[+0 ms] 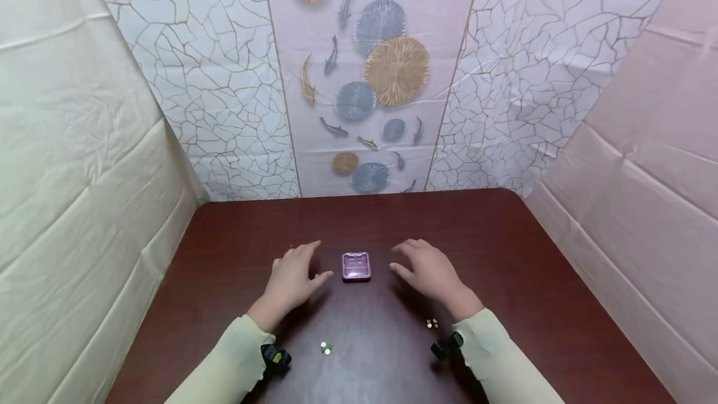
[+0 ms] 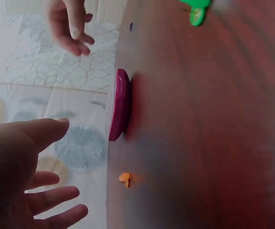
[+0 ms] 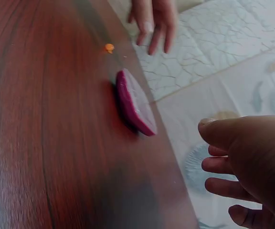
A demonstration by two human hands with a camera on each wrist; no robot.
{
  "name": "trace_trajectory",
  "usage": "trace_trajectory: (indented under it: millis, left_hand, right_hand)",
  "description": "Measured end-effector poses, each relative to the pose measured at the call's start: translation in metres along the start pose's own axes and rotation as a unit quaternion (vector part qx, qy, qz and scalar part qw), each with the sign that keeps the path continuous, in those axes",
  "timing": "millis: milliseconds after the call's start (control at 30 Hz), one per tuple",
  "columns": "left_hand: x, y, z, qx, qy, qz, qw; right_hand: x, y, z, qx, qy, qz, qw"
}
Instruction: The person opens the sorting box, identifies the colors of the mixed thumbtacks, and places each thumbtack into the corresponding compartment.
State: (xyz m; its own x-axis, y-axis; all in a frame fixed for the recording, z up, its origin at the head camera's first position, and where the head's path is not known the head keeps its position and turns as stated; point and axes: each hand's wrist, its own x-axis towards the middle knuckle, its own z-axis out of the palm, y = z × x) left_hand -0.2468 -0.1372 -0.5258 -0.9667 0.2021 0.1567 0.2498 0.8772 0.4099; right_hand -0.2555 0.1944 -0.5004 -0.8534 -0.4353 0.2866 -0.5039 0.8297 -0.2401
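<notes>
A small square magenta case [image 1: 356, 266] with a see-through lid sits on the table between the two hands. To its left hovers my left hand [image 1: 291, 276], fingers spread and holding nothing, the thumb pointing at the case. On the other side is my right hand [image 1: 427, 269], its fingers loosely bent and its palm bare. In the left wrist view the magenta case [image 2: 121, 105] shows from the side, apart from the thumb. The right wrist view has the case [image 3: 135, 105] lying flat, with the right hand [image 3: 245, 160] clear of it.
Small green pieces [image 1: 326, 348] lie on the dark red table [image 1: 359, 217] near the left wrist. Small gold-looking pieces [image 1: 432, 323] lie by the right wrist. A tiny orange piece [image 2: 125, 177] is near the left hand. Patterned cloth [image 1: 370, 80] hangs behind the table.
</notes>
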Motion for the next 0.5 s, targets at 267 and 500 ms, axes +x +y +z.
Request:
trace_trajectory:
  millis: [267, 500]
  left_hand:
    - [0.021, 0.013, 0.006, 0.005, -0.031, 0.036, 0.9989]
    - [0.025, 0.020, 0.016, -0.037, -0.059, 0.038, 0.9968]
  right_hand:
    - [0.022, -0.014, 0.018, -0.002, -0.053, -0.016, 0.9984]
    - [0.030, -0.023, 0.028, 0.029, -0.089, -0.022, 0.9954]
